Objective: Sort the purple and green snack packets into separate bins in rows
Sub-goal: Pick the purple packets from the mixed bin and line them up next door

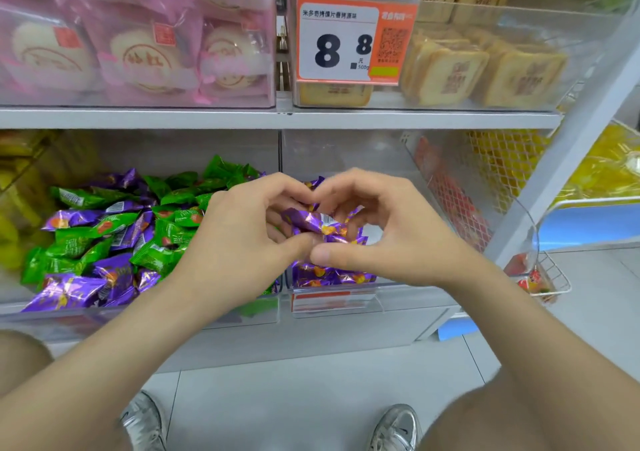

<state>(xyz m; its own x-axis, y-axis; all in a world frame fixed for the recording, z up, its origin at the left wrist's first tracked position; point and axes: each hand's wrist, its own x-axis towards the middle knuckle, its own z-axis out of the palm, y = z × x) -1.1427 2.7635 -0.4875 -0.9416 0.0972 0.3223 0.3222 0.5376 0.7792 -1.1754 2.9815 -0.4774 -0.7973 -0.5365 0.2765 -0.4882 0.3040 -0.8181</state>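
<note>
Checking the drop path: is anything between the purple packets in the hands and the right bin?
Nothing visible. Both hands, left and right, hold the purple packets directly over the open right bin.

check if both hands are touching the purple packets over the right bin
Touching. The head view shows the left hand and right hand cupped around a bunch of purple packets, fingers wrapped against the wrappers with no gap visible.
</note>
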